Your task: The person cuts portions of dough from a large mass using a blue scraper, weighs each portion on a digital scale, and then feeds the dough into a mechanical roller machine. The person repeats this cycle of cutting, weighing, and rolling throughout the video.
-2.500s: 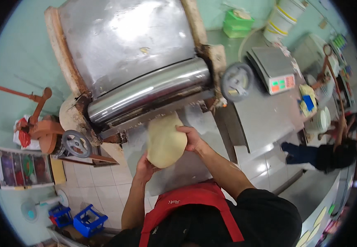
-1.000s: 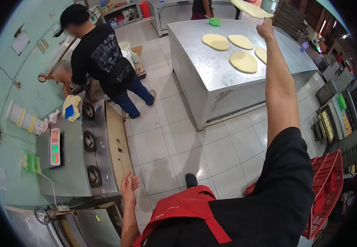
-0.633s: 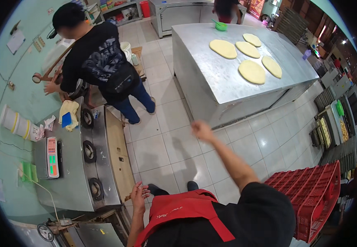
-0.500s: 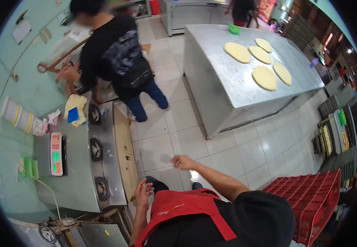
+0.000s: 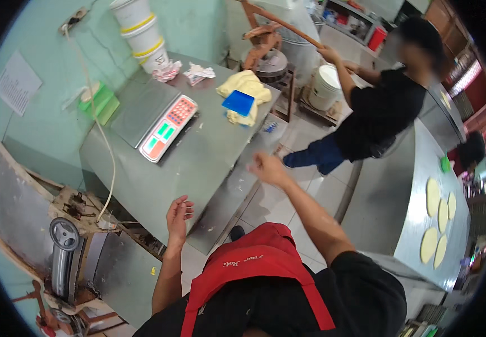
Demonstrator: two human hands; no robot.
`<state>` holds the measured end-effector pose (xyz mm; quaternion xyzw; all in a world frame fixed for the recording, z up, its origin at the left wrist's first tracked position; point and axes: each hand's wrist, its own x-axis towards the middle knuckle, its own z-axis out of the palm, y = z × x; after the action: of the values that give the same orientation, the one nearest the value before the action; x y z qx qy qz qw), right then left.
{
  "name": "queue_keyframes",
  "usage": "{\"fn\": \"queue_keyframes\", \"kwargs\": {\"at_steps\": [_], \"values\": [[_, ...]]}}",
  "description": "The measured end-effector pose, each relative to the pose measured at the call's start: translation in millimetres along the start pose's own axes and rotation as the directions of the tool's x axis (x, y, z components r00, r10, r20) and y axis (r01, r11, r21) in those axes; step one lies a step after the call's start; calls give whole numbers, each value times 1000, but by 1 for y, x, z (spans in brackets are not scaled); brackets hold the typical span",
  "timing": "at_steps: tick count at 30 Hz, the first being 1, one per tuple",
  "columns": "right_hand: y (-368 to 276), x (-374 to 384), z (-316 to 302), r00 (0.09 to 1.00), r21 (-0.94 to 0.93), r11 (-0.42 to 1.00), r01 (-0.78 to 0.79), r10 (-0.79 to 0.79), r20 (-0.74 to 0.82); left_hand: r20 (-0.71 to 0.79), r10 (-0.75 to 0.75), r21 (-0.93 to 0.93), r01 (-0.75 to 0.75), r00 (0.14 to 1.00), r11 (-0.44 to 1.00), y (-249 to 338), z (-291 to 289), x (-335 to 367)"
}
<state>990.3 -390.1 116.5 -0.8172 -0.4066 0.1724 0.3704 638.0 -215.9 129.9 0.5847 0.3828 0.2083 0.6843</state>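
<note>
My left hand (image 5: 179,218) hovers by the near edge of the metal table (image 5: 142,185), fingers loosely bent and apart, holding nothing. Past the table's right edge, my right hand (image 5: 266,168) hangs over the floor with slack, slightly curled fingers and nothing visible in it. On the table sits a digital scale (image 5: 167,130) with a grey pan and lit green and orange displays. Beyond it lies a lump of pale yellow dough (image 5: 258,92), with a blue flat scraper (image 5: 238,103) on top. A green plastic container (image 5: 101,103) stands against the wall side.
At the far side a person (image 5: 389,106) in black grips the long lever of an orange-brown press (image 5: 262,42). White buckets (image 5: 142,33) are stacked by the wall. A machine with a handwheel (image 5: 64,234) stands at left. Flat dough rounds (image 5: 429,245) lie on the right-hand metal table (image 5: 408,224).
My view has turned left, bringing the scale table before me and shifting the dough-round table to the far right. The person now has hands on the lever. Both my hands remain empty.
</note>
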Motion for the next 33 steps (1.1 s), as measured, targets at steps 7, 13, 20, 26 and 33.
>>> {"fn": "queue_keyframes", "kwargs": {"at_steps": [7,13,20,26,33], "values": [[-30,252,-42,996,-603,796,-49,-6,-89,-84,23,-9,-24,996,1000,24,25,74],[3,308,-35,968,-531,841,105,36,250,28,126,175,-129,992,976,46,109,239],[91,308,-142,895,163,958,-236,280,-347,173,307,711,-335,936,618,117,277,488],[197,367,-128,941,16,970,-242,239,-239,188,-1,925,-177,982,336,156,378,551],[146,460,-83,992,32,997,-76,73,101,163,314,666,-339,935,665,114,302,490]]}}
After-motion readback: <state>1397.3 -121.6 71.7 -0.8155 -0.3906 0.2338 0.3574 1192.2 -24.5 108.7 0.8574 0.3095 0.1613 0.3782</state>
